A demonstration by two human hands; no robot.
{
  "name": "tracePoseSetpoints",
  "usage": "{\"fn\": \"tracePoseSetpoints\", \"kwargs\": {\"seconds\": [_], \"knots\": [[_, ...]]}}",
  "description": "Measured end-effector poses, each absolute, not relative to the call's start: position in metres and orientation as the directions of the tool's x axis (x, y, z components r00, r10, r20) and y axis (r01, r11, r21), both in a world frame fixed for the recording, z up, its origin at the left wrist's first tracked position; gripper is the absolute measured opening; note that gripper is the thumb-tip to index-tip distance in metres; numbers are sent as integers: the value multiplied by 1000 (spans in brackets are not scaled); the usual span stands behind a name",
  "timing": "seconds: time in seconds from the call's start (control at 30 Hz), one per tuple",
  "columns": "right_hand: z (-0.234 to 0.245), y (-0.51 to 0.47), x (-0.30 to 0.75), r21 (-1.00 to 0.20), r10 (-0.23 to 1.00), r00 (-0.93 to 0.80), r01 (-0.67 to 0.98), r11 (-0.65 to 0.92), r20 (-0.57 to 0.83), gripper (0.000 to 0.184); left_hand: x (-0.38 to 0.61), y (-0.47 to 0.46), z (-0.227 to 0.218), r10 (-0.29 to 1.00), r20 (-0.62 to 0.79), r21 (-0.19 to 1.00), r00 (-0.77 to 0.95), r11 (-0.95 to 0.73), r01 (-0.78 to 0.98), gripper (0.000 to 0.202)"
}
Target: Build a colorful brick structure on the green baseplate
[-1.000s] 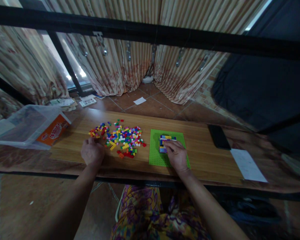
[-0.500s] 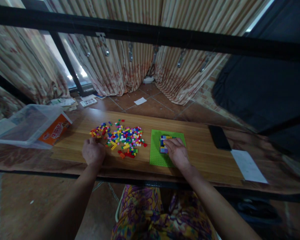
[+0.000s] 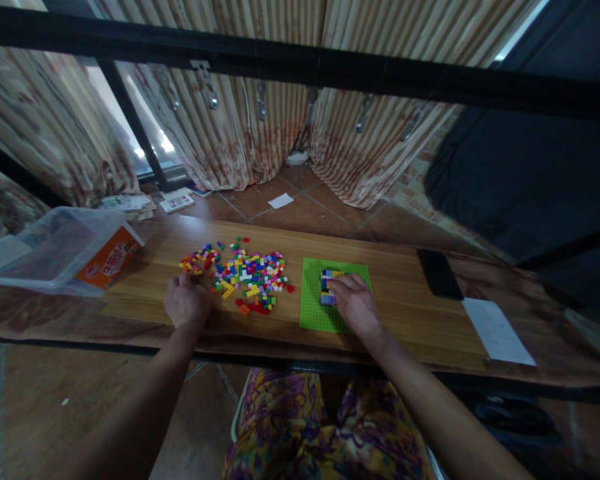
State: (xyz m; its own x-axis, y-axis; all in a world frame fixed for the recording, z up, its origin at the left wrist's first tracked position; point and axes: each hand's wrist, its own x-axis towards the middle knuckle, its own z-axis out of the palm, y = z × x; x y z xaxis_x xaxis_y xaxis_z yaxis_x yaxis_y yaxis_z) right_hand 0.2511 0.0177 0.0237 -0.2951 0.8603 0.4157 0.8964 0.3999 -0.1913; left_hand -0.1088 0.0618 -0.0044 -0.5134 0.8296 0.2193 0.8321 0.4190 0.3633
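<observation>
A green studded baseplate (image 3: 313,319) lies on the wooden board, bearing a small block of blue, yellow and purple toy bricks (image 3: 329,298). My right hand (image 3: 355,303) is over this block, its fingers together and their tips pressed onto the bricks. Part of the block is hidden beneath the hand. To the left is a loose heap of small coloured toy bricks (image 3: 250,270). My left hand (image 3: 186,301) rests on the board at the heap's near left edge, fingers curled in. Whatever those fingers hold, if anything, is out of sight.
A clear plastic tub (image 3: 55,233) with an orange label stands at the left end. On the right are a black phone (image 3: 439,275) and a white paper sheet (image 3: 497,331). A dark metal bar (image 3: 300,61) crosses in front, before striped curtains (image 3: 275,133).
Both hands stay in the same places, the right on the brick block and the left by the heap. The view has shifted only very slightly.
</observation>
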Motion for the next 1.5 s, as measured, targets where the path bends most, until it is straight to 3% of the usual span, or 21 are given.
{"fn": "tracePoseSetpoints", "kwargs": {"seconds": [0.27, 0.53, 1.2, 1.5], "knots": [[16, 14, 249, -174, 855, -262, 912, 371, 447, 28, -111, 63, -9, 831, 239, 357, -502, 406, 841, 36], [13, -6, 252, -246, 828, -116, 924, 292, 548, 33, -109, 61, -4, 829, 232, 363, -508, 411, 836, 37], [8, -20, 231, -60, 894, -91, 990, 130, 438, 38, -108, 61, -4, 833, 223, 361, -507, 412, 836, 35], [24, -30, 215, -231, 871, -8, 963, 140, 491, 35, -107, 60, -1, 836, 222, 373, -502, 403, 836, 36]]}}
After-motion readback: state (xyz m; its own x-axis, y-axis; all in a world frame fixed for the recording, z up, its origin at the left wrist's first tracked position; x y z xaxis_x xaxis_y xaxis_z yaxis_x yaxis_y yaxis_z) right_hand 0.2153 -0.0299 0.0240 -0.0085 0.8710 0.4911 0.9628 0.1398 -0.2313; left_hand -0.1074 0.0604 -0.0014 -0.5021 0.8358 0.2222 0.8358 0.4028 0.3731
